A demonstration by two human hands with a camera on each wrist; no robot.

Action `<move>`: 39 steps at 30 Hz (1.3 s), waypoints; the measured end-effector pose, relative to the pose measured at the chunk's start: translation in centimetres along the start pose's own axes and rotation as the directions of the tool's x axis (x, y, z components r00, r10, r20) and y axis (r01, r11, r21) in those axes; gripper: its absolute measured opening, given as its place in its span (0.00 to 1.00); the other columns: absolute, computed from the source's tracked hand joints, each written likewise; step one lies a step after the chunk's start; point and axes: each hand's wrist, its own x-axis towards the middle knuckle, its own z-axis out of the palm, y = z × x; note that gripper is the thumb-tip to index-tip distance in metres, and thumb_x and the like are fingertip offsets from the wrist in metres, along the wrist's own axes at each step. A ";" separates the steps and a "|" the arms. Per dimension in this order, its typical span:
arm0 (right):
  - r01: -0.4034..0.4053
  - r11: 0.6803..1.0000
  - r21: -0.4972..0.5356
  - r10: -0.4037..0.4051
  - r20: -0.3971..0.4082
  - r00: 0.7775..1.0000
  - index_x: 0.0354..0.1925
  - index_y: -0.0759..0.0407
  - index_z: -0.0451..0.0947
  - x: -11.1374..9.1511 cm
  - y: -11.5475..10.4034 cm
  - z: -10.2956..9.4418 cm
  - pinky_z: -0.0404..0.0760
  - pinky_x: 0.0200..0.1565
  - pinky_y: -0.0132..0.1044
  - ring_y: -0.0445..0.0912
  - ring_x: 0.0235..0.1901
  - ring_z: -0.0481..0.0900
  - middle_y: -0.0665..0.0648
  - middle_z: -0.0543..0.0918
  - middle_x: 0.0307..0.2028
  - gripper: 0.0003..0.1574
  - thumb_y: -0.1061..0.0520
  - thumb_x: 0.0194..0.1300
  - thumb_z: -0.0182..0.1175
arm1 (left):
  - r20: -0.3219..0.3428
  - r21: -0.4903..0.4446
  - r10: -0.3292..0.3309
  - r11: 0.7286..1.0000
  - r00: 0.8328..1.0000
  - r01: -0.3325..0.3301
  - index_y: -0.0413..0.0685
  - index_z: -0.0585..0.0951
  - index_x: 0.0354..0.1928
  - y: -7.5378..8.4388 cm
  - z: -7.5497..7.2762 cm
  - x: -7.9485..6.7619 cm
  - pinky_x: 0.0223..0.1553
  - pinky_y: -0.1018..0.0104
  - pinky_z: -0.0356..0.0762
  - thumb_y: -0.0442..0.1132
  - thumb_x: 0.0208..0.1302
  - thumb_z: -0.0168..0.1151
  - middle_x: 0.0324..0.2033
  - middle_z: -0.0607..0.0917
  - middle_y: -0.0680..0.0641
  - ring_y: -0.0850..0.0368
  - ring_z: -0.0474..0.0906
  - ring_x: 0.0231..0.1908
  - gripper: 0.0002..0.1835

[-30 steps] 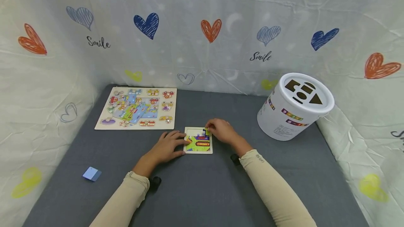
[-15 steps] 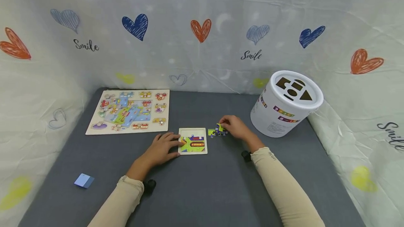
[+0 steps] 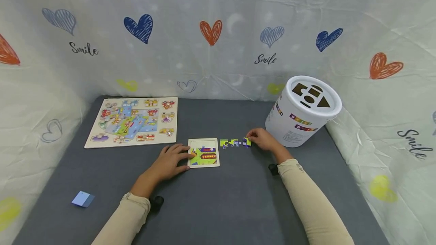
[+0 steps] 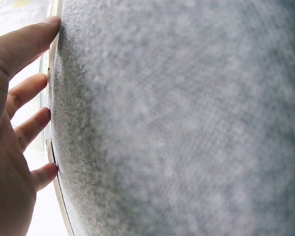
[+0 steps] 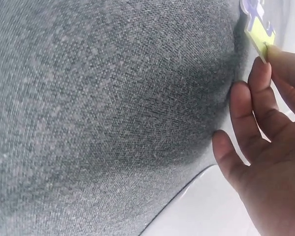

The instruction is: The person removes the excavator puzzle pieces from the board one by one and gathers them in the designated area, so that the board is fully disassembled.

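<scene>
The right hand (image 3: 265,141) has left the top right corner of the puzzle tray (image 3: 218,158), where it was a second ago, and is now well apart from it, nearer the white tub (image 3: 299,120). The puzzle bit seen under its fingers in that corner is gone from there. Three bits now show in a row on the table: a left one (image 3: 223,143), a middle one (image 3: 234,143) and an end one (image 3: 247,142). Half a second ago they looked bunched; now the end one, pinched, has a gap beside it. (The head view has swung rightward, cutting off the leftmost red heart (image 3: 8,53).)
</scene>
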 end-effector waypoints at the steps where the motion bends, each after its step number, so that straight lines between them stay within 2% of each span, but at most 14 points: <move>1: 0.004 1.000 0.003 -0.004 -0.002 1.000 0.41 0.68 0.81 0.1 0.0 0.1 0.72 0.34 0.36 0.43 0.29 0.72 0.59 0.82 0.34 0.10 0.64 0.70 0.54 | 0.000 -0.002 -0.002 1.000 1.000 0.002 0.59 0.80 0.59 0.0 -0.1 -0.1 0.65 0.32 0.53 0.52 0.62 0.66 0.65 0.73 0.47 0.42 0.61 0.69 0.23; 14: 0.035 0.998 -0.045 -0.036 -0.023 0.999 0.40 0.65 0.81 1.4 -0.3 1.5 0.73 0.38 0.39 0.44 0.32 0.75 0.58 0.83 0.35 0.09 0.62 0.70 0.55 | -0.016 -0.004 -0.026 1.000 1.000 0.026 0.60 0.80 0.60 -0.5 -0.4 -1.1 0.65 0.33 0.52 0.53 0.62 0.65 0.65 0.73 0.48 0.43 0.61 0.69 0.23; 22: 0.046 0.998 -0.035 -0.046 -0.016 0.999 0.41 0.63 0.81 1.8 -0.4 2.0 0.74 0.39 0.41 0.45 0.33 0.76 0.58 0.83 0.36 0.09 0.60 0.70 0.56 | -0.019 0.008 -0.028 1.000 0.999 0.028 0.59 0.81 0.59 -0.6 -0.7 -1.6 0.63 0.33 0.55 0.52 0.62 0.66 0.64 0.73 0.48 0.43 0.62 0.68 0.23; 26: 0.044 0.998 -0.053 -0.046 -0.029 0.999 0.43 0.63 0.81 1.8 -0.4 2.2 0.76 0.41 0.44 0.48 0.36 0.78 0.59 0.84 0.38 0.09 0.60 0.70 0.56 | -0.017 0.002 -0.022 1.000 1.000 0.022 0.59 0.80 0.59 -0.4 -0.7 -1.6 0.64 0.32 0.54 0.52 0.62 0.65 0.64 0.73 0.48 0.44 0.62 0.68 0.23; 29: 0.023 0.995 -0.100 -0.030 -0.068 0.997 0.45 0.61 0.81 1.5 -0.7 2.2 0.76 0.45 0.48 0.50 0.40 0.80 0.58 0.84 0.41 0.10 0.58 0.70 0.56 | -0.012 -0.002 -0.007 1.000 1.000 0.007 0.60 0.80 0.60 -0.2 -0.7 -1.1 0.64 0.32 0.54 0.52 0.63 0.65 0.65 0.73 0.48 0.44 0.62 0.68 0.23; 34: 0.039 0.983 -0.181 -0.062 -0.121 0.991 0.48 0.57 0.82 1.3 -3.3 2.7 0.70 0.52 0.58 0.53 0.47 0.79 0.57 0.84 0.45 0.12 0.55 0.70 0.58 | 0.009 0.004 0.003 1.000 1.000 -0.003 0.62 0.79 0.60 0.2 -0.4 -0.1 0.65 0.33 0.53 0.53 0.64 0.64 0.66 0.72 0.50 0.46 0.61 0.69 0.23; 39: 0.169 0.955 -0.246 -0.189 -0.060 0.980 0.48 0.56 0.83 2.1 -8.2 4.7 0.67 0.57 0.59 0.54 0.52 0.77 0.55 0.84 0.45 0.12 0.55 0.68 0.60 | 0.022 0.004 -0.015 1.000 1.000 0.015 0.62 0.79 0.61 0.3 -0.2 0.0 0.66 0.33 0.51 0.54 0.64 0.64 0.66 0.72 0.51 0.46 0.60 0.69 0.23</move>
